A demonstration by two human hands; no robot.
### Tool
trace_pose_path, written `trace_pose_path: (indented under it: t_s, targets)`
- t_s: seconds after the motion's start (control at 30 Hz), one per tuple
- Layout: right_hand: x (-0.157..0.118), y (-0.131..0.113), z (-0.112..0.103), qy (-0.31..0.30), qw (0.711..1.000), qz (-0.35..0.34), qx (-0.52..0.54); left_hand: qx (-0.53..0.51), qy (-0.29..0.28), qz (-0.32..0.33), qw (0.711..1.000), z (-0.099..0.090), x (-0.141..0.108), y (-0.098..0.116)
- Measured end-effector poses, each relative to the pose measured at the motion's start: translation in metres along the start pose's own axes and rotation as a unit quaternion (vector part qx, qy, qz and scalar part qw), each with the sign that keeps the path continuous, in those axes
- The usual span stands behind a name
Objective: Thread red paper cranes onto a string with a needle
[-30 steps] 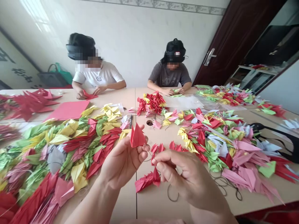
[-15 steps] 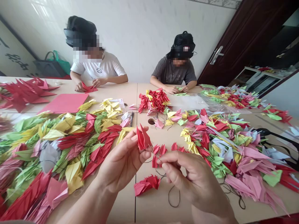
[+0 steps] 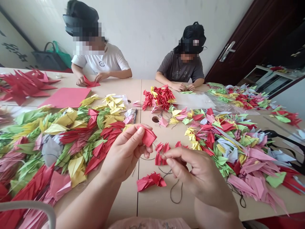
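The left hand (image 3: 125,156) pinches a red paper crane (image 3: 147,135) between thumb and forefinger above the tabletop (image 3: 154,205). The right hand (image 3: 193,170) has thumb and forefinger pressed together just beside it, near a dark thread (image 3: 175,192) that loops down onto the tabletop; whether that pinch holds the thread or a needle is too small to tell. Between the hands, a few red cranes (image 3: 160,154) sit close together, with a small red cluster (image 3: 150,181) just below them. Only this short run lies by the hands, against a heap of green, yellow and red cranes (image 3: 71,140) on the left and a heap of pink, green and red cranes (image 3: 228,149) on the right. Farther off stands a bunch of red cranes (image 3: 158,97), beyond which a person in a white T-shirt (image 3: 105,60) and a person in a grey T-shirt (image 3: 178,68) work paper with both hands
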State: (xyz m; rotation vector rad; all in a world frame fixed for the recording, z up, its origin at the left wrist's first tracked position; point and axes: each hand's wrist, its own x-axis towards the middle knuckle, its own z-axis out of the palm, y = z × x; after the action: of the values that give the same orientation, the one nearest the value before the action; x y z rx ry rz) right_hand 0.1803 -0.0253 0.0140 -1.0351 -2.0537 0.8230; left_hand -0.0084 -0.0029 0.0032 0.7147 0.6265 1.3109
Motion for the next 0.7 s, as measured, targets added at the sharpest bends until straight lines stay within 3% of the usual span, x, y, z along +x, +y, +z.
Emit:
trace_pose_path:
  t_s: [0.7]
  targets:
    - [0.0001, -0.0026, -0.0036, 0.012, 0.999, -0.028, -0.037, -0.039, -0.037, -0.04, 0.998, -0.0028, 0.0003, 0.0031]
